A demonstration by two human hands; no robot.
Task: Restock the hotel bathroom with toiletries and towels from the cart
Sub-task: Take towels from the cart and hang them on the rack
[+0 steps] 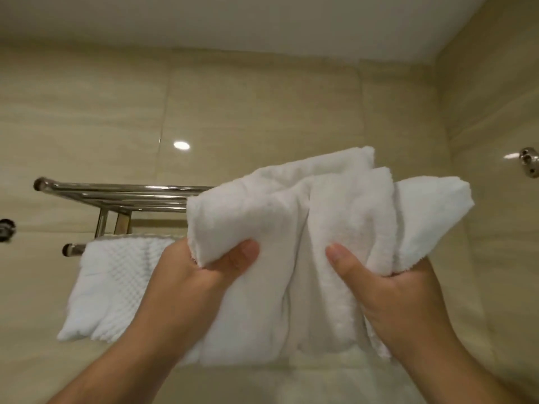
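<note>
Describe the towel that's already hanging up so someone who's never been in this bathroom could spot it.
Find the chrome rack on the beige tiled wall. The hung towel drapes over its lower bar, left of both hands. Its waffle-like bumpy weave sets it apart from the plush towel the hands are holding.

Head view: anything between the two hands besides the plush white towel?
No. Between the left hand and right hand only the bunched, plush white towel shows in the head view.
</note>
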